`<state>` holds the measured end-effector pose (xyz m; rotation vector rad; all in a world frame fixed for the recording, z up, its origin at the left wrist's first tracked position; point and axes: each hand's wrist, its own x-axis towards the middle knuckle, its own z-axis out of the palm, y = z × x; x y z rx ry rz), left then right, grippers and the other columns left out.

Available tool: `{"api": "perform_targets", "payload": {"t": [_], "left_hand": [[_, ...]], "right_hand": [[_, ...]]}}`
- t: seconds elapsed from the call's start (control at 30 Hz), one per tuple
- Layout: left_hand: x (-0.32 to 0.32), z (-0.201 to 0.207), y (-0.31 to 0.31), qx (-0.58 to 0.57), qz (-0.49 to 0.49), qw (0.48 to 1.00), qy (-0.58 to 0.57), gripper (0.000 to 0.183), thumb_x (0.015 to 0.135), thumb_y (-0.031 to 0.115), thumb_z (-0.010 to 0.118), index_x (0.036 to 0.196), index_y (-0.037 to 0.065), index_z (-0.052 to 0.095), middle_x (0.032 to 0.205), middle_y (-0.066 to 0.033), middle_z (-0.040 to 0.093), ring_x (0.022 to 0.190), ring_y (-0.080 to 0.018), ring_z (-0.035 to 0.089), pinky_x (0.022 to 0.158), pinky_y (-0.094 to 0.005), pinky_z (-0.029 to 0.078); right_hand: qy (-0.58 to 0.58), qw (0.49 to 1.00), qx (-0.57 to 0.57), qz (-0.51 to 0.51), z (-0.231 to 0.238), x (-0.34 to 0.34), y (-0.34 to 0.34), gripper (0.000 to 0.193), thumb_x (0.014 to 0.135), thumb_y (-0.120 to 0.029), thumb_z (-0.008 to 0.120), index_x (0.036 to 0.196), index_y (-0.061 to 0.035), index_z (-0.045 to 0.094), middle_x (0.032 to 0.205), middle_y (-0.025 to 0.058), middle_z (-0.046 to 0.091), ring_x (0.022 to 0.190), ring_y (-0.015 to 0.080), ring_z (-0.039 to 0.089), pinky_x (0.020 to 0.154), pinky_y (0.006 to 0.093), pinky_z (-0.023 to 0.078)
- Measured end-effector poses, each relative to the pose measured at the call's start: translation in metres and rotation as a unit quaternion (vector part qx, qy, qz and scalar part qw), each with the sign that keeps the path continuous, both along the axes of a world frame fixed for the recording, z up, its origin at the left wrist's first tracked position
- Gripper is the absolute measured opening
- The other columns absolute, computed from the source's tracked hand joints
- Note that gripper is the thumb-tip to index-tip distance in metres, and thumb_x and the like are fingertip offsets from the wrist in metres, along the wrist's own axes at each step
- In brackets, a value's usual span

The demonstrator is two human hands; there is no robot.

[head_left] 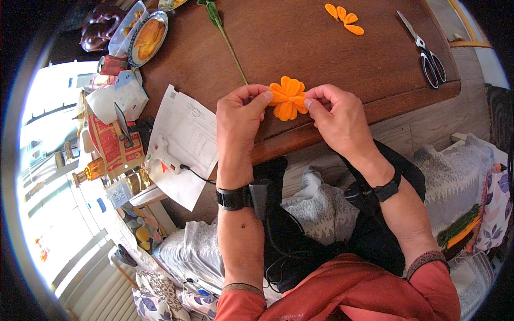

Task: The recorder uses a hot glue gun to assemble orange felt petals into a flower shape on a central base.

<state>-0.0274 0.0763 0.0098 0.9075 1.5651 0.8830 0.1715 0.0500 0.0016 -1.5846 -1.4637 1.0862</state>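
An orange fuzzy flower [288,99] with several rounded petals is held up over the table's near edge. My left hand [238,112] pinches its left petals between thumb and fingers. On the opposite side, my right hand [337,109] grips the right petals the same way. Beyond my left hand lies a long green stem [229,48] with a thicker green top, its lower end close to my fingers. Several loose orange petals [345,20], joined in a small cluster, rest at the far right of the table.
Black-handled scissors [425,56] lie at the right of the brown table [300,48]. A white glue gun [165,156] with a black cord rests on printed paper [184,128] at the left. Behind are a plate of bread [148,40], a red can [112,65] and bags.
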Motion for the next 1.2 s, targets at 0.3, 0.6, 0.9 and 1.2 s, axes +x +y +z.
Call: {"api": "perform_targets", "payload": {"t": [0.3, 0.6, 0.9, 1.2], "left_hand": [[0.012, 0.011, -0.002, 0.015, -0.020, 0.994, 0.103, 0.019, 0.090, 0.013, 0.076, 0.100, -0.003, 0.078, 0.080, -0.0034, 0.073, 0.064, -0.0072, 0.058, 0.058, -0.0242, 0.046], [0.015, 0.010, -0.004, 0.028, -0.011, 0.992, 0.127, 0.018, 0.091, 0.012, 0.074, 0.098, -0.005, 0.077, 0.081, -0.0054, 0.074, 0.067, -0.0079, 0.062, 0.060, -0.0245, 0.049], [0.016, 0.009, -0.004, 0.026, -0.013, 0.991, 0.127, 0.020, 0.090, 0.015, 0.076, 0.099, -0.003, 0.077, 0.082, -0.0044, 0.074, 0.068, -0.0079, 0.062, 0.061, -0.0242, 0.049], [0.011, 0.012, -0.005, 0.044, -0.050, 0.991, 0.114, 0.025, 0.086, 0.013, 0.080, 0.102, -0.007, 0.075, 0.085, -0.0060, 0.073, 0.073, -0.0086, 0.065, 0.065, -0.0237, 0.052]], "right_hand": [[-0.017, 1.000, 0.017, -0.004, -0.002, -0.001, 0.001, 0.014, 0.093, -0.013, 0.071, 0.097, 0.0005, 0.073, 0.089, 0.0205, 0.074, 0.083, 0.0352, 0.075, 0.074, 0.0425, 0.059], [-0.072, 0.996, 0.041, 0.013, 0.000, -0.002, 0.001, 0.014, 0.094, -0.009, 0.072, 0.102, 0.0022, 0.073, 0.089, 0.0146, 0.077, 0.079, 0.0188, 0.075, 0.071, 0.0313, 0.059], [-0.034, 0.998, 0.050, -0.012, 0.001, -0.003, 0.001, 0.016, 0.092, -0.015, 0.072, 0.095, 0.0014, 0.073, 0.086, 0.0197, 0.075, 0.081, 0.0332, 0.076, 0.072, 0.0403, 0.060], [-0.029, 0.999, 0.033, -0.011, 0.001, -0.003, 0.002, 0.017, 0.093, -0.016, 0.072, 0.095, 0.0007, 0.074, 0.086, 0.0193, 0.075, 0.080, 0.0325, 0.076, 0.070, 0.0394, 0.060]]}}
